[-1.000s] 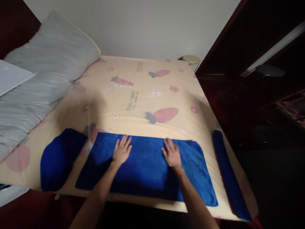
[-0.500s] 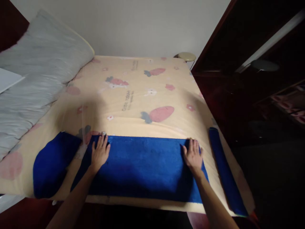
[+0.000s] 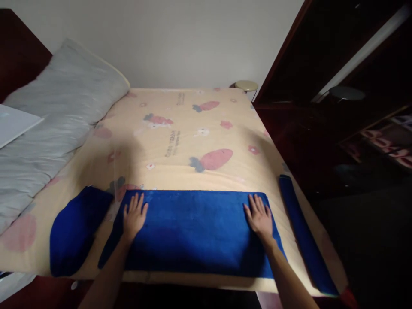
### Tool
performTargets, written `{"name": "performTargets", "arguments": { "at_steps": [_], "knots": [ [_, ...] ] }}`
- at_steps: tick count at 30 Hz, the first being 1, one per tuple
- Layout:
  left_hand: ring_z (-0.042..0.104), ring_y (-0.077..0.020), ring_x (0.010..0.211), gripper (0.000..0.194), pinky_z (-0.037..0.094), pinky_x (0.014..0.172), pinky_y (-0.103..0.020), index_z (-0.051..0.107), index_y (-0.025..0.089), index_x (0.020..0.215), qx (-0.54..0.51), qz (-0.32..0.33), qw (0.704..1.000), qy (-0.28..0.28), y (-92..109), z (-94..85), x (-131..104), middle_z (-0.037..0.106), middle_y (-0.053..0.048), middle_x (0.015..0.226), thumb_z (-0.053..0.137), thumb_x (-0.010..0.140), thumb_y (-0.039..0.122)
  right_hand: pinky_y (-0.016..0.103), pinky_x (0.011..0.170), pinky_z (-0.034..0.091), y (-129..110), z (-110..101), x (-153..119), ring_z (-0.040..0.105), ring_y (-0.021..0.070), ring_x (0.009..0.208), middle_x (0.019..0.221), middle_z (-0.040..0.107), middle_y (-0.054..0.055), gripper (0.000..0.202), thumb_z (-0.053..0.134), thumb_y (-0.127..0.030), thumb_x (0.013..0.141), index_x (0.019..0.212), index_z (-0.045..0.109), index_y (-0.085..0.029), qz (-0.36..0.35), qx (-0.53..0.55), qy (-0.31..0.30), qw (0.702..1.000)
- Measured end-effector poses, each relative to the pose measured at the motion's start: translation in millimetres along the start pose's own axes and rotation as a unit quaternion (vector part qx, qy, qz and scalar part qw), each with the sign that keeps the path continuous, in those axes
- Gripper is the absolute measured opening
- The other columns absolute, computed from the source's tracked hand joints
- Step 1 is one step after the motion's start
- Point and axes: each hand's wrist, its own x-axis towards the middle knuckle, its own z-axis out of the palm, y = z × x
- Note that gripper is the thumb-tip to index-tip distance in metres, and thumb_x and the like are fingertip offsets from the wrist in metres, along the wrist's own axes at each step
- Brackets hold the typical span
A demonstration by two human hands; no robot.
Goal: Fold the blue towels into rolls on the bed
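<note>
A blue towel (image 3: 199,231) lies spread out flat near the front edge of the bed, its long side running left to right. My left hand (image 3: 134,216) rests palm down near its far left corner, fingers spread. Near the far right corner, my right hand (image 3: 260,216) also lies flat on the cloth with fingers stretched out. To the left sits a loosely bunched blue cloth (image 3: 77,231). A long, narrow folded or rolled blue cloth (image 3: 304,231) lies along the right edge of the bed.
The bed (image 3: 180,165) has a cream sheet printed with carrots and rabbits. Grey bedding (image 3: 80,90) is heaped at the left with a white flat item (image 3: 16,124) on it. A stool (image 3: 246,86) stands by the far wall. Shoes (image 3: 383,143) sit on a rack at right.
Both hands have slid slightly back from the towel's far edge and stay flat on it. The view has tilted up a little. The other blue cloths look unmoved.
</note>
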Motion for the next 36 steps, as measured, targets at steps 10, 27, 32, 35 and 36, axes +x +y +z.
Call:
{"name": "performTargets", "arguments": {
  "at_steps": [10,27,32,35,36],
  "knots": [
    [0.031,-0.0209,0.149,0.056,0.022,0.123,-0.044,0.022,0.018,0.158,-0.040,0.238,0.970,0.037,138.7,8.7,-73.7,0.036,-0.008,0.160,0.027,0.104,0.029,0.046,0.119,0.024,-171.0,14.3,-59.5,0.031,0.0234,0.147,0.157,0.036,0.013,0.056,0.030,-0.028,0.104,0.159,0.022,-0.017,-0.168,0.055,0.043,0.983],
    [0.044,-0.0289,0.141,0.061,0.024,0.120,-0.052,0.020,0.019,0.159,-0.001,0.161,0.976,0.149,-25.7,-7.2,-125.7,0.045,-0.013,0.154,0.030,0.102,0.038,0.051,0.120,0.018,-42.6,-19.8,-121.9,0.030,0.0275,0.148,0.158,0.034,0.014,0.063,0.023,-0.050,0.103,0.153,0.039,-0.014,-0.032,-0.024,0.063,0.997],
    [0.034,-0.0198,0.148,0.057,0.025,0.122,-0.042,0.022,0.018,0.158,-0.023,0.267,0.959,0.088,131.4,10.3,-129.8,0.038,-0.007,0.159,0.030,0.102,0.025,0.041,0.119,0.024,-189.9,8.0,-116.2,0.029,0.0193,0.148,0.159,0.035,0.008,0.053,0.027,-0.025,0.103,0.154,0.036,-0.021,-0.157,0.070,-0.004,0.985],
    [0.035,-0.0186,0.147,0.057,0.029,0.120,-0.041,0.023,0.020,0.158,-0.035,0.267,0.960,0.075,159.8,23.8,-133.8,0.038,-0.006,0.159,0.031,0.102,0.026,0.044,0.118,0.025,-209.9,19.6,-118.7,0.031,0.0214,0.148,0.159,0.034,0.007,0.051,0.030,-0.030,0.103,0.152,0.040,-0.022,-0.141,0.076,-0.035,0.986],
    [0.036,-0.0189,0.147,0.056,0.030,0.119,-0.041,0.024,0.022,0.158,-0.036,0.261,0.962,0.067,151.3,26.5,-134.4,0.038,-0.006,0.159,0.032,0.103,0.029,0.046,0.119,0.024,-199.6,20.2,-120.2,0.030,0.0227,0.148,0.159,0.034,0.008,0.052,0.031,-0.036,0.103,0.152,0.041,-0.022,-0.122,0.067,-0.037,0.990]
  ]
}}
